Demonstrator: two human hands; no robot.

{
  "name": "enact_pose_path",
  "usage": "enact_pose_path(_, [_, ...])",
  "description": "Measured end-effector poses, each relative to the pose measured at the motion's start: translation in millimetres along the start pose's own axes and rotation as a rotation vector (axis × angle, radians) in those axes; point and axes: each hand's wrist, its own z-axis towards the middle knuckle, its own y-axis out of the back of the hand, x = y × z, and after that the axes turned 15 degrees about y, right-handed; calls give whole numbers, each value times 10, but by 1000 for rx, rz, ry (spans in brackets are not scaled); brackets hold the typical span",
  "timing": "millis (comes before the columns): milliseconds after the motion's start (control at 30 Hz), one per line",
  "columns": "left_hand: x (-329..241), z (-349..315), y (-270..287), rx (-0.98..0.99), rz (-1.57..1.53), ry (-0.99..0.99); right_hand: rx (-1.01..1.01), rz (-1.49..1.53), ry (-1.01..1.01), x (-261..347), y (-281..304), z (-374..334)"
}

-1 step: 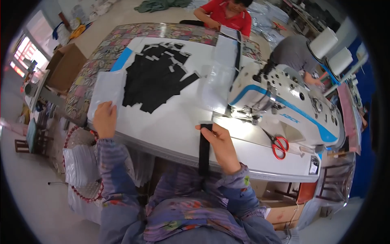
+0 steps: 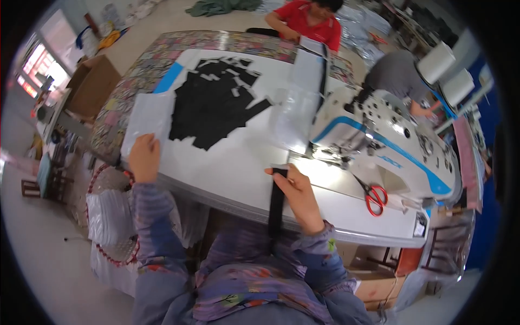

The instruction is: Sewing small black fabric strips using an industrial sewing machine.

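Evidently, the right hand (image 2: 300, 197) pinched a black strip (image 2: 277, 203) near its top, probably so it hung straight past the near edge of the white table (image 2: 222, 170). The left hand (image 2: 144, 157) rested at the plastic sheet (image 2: 147, 116), perhaps steadying it; whether it gripped, I couldn't tell. Black pieces (image 2: 208, 108) lay heaped between sheet and sewing machine (image 2: 387, 149); beyond was a co-worker (image 2: 314, 24) in red.

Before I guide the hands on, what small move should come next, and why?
Probably draw the whitish plastic sheet toward the black strip: the left hand is at the sheet's near end, the right hand holds the strip, and the two pieces are apart.
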Motion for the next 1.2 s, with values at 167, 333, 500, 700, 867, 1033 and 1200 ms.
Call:
enact_pose_path(167, [-58,-29,-3,-130,88,15,138,-448,233,-36,40,-107])
enact_pose_path(333, [-222,-57,175,48,-156,259,62,-312,40,76,64,-195])
enact_pose_path(500, [-858,-636,484,-261,-198,-35,-9,466,43,222,-18,-194])
enact_pose_path(700, [-1745,-1979,486,428,-423,-430,-281,541,-34,-7,-176,23])
enact_pose_path(867, [-1840,-1634,653,992,-607,-354,-463,201,42,2,-27,-121])
enact_pose_path(1033, [-2293,-1221,596,390,-562,-492,-467,169,85,147,-41,-236])
enact_pose_path(1200, [-2466,-1151,417,464,-513,-564,-514,204,71,207,-45,-255])
